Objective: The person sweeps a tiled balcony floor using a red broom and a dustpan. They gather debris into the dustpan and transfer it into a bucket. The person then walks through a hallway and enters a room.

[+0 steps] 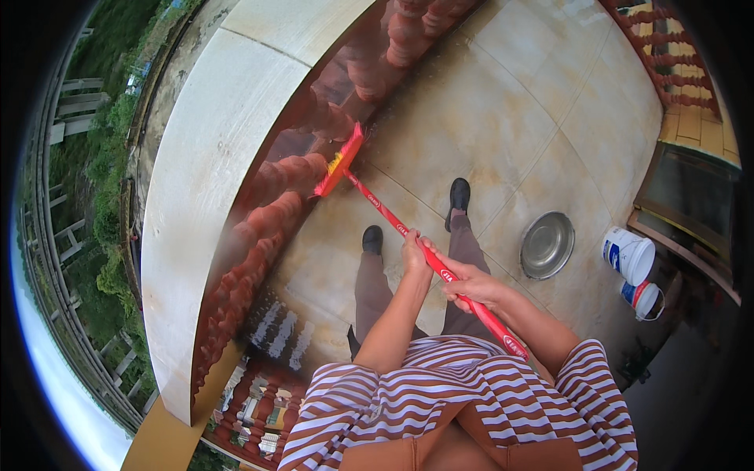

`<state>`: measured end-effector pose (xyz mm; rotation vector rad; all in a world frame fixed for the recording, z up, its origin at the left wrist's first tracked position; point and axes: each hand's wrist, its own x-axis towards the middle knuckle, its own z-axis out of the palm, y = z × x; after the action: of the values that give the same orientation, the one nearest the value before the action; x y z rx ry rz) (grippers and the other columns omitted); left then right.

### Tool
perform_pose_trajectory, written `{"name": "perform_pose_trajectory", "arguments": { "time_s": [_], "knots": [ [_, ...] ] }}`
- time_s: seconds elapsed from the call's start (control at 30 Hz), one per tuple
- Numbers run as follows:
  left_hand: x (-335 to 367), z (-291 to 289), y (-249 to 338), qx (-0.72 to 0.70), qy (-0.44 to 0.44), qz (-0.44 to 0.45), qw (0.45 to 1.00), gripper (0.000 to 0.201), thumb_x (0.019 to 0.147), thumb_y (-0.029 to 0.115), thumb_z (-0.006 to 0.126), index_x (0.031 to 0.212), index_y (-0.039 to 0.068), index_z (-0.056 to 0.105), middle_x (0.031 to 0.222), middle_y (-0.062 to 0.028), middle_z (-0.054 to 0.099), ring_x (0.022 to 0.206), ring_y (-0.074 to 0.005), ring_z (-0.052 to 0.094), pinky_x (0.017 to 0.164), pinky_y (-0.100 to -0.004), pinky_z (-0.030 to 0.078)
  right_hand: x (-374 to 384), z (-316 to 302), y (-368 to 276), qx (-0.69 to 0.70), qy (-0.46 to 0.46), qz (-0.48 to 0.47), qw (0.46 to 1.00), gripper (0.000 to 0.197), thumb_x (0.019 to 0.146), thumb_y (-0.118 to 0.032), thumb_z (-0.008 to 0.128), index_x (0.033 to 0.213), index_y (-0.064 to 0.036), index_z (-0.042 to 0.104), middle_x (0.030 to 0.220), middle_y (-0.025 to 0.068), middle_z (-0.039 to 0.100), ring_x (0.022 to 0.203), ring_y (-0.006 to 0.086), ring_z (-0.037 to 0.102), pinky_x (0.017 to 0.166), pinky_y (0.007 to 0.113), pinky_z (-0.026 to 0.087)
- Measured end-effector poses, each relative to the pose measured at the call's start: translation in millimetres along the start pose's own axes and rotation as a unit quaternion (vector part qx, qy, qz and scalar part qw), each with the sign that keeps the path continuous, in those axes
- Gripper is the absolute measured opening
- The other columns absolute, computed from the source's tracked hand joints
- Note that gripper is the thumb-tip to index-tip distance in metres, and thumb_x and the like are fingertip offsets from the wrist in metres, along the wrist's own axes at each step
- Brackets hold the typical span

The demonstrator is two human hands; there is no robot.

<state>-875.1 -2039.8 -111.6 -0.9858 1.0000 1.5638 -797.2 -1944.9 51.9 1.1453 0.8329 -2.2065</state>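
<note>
A long-handled scrub brush with a red pole reaches from my waist out to the left. My left hand is wrapped round the middle of the pole. Lower down the same pole, nearer my body, my right hand grips it as well. The brush head, red with some yellow bristles, is against or very close to the reddish-brown balusters; whether it touches them I cannot tell. Its bristles face the balustrade, partly hidden by the head.
A pale, wide handrail tops the curved balustrade on the left. Stained floor tiles lie under my feet. To the right are a metal basin, a white bucket and a smaller bucket. Greenery and a raised road show beyond the rail.
</note>
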Motion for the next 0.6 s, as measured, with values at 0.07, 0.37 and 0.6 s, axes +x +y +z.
{"name": "perform_pose_trajectory", "arguments": {
  "time_s": [0.07,0.37,0.6],
  "knots": [
    [10,-12,0,-0.027,0.08,0.004,0.996,0.018,0.092,0.029,0.046,0.081,0.014,0.041,0.058,-0.0024,0.041,0.048,-0.0173,0.04,0.045,-0.0323,0.035,22,-19,-3,-0.011,-0.043,0.029,0.999,0.073,0.086,-0.005,0.051,0.15,-0.0209,0.019,0.068,0.0017,0.05,0.041,0.0074,0.045,0.038,0.022,0.037],
    [91,174,-49,0.039,-0.048,0.004,0.998,0.024,0.091,0.034,0.047,0.084,0.012,0.041,0.052,-0.003,0.041,0.04,-0.0175,0.04,0.039,-0.0339,0.036,-1,-142,-72,0.033,0.076,-0.089,0.993,0.078,0.083,-0.002,0.05,0.15,-0.0161,0.014,0.067,0.0026,0.05,0.04,0.0095,0.045,0.038,0.024,0.037],
    [70,128,-61,-0.022,0.032,0.035,0.999,0.022,0.092,0.034,0.046,0.083,0.014,0.041,0.053,-0.0016,0.041,0.043,-0.0168,0.041,0.041,-0.0329,0.038,-4,-151,-63,-0.02,-0.006,-0.031,0.999,0.08,0.08,-0.002,0.049,0.15,-0.0143,0.014,0.064,0.0028,0.047,0.043,0.0093,0.044,0.039,0.025,0.037]
  ]
}}
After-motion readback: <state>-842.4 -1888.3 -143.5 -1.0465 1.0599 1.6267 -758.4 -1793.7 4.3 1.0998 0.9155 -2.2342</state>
